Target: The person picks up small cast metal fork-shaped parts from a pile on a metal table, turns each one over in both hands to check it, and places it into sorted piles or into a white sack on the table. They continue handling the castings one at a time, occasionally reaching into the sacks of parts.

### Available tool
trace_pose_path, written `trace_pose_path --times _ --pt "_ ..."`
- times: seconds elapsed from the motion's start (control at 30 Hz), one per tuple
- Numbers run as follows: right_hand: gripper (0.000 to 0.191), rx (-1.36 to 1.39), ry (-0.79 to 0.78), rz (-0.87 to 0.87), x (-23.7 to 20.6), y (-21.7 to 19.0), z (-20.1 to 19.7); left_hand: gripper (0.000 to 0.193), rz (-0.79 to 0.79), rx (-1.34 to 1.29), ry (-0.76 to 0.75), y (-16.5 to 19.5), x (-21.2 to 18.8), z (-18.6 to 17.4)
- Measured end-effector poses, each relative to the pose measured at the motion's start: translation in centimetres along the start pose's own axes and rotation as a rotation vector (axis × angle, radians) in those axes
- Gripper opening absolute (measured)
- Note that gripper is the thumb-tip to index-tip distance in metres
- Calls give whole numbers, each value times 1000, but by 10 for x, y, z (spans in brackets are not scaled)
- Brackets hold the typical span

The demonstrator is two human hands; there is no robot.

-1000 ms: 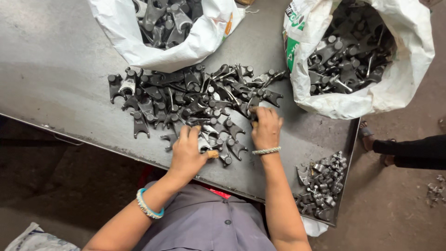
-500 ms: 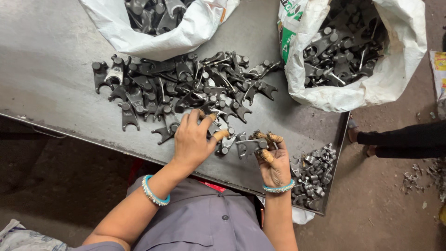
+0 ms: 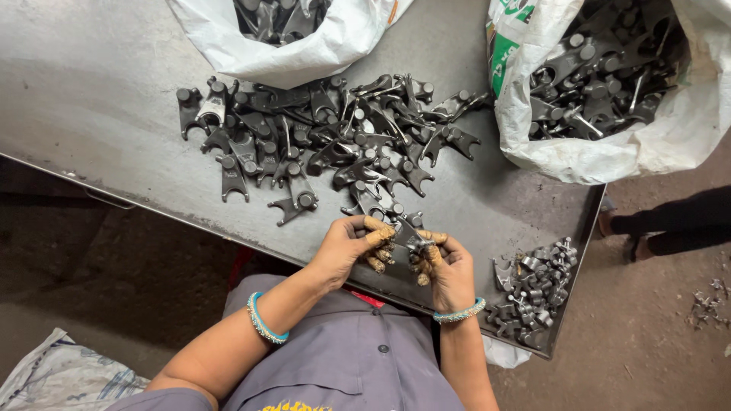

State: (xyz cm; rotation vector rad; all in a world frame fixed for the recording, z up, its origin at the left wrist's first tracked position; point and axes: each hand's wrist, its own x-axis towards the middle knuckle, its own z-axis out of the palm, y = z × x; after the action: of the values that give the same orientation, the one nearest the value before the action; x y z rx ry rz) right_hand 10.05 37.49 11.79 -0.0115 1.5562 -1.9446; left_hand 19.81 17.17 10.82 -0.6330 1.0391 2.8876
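Observation:
Both hands hold one dark forked metal part between them above the near edge of a grey metal table. My left hand grips its left side and my right hand grips its right side. Tan wrappings cover the fingertips of both hands. A spread-out pile of similar forked parts lies on the table just beyond the hands. A smaller heap of metal parts sits at the table's near right corner, close to my right wrist.
Two white sacks stand at the far side: one at top centre and one at top right, both filled with dark parts. Another person's leg and foot show on the dirt floor at right. Cloth lies at bottom left.
Both hands left the pile and drew back toward my body. They came together at the table's near edge, and a single part is now held between them.

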Motion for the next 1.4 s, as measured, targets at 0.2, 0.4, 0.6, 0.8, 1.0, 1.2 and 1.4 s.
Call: trace_pose_path --times 0.2,0.4,0.6,0.8,1.0,1.2,1.4 --pt "37 -278 -70 -100 -32 -26 27 41 18 106 19 3 -2 -1" --pt "64 -1399 209 -693 1 -49 63 43 -55 -116 89 10 -10 -16" --pt "41 -1285 267 -508 20 -20 47 35 29 -124 164 20 -12 -37" --pt "48 27 -19 -136 31 -9 -20 36 -61 -153 209 20 -11 -34" --pt "48 469 -138 53 28 -16 -40 41 -104 -138 110 20 -7 -25" --pt "54 229 -186 44 17 -33 -4 43 -55 -36 52 12 -4 -34" --pt "50 247 -340 42 16 -30 38 41 59 -16 64 -8 0 -31"
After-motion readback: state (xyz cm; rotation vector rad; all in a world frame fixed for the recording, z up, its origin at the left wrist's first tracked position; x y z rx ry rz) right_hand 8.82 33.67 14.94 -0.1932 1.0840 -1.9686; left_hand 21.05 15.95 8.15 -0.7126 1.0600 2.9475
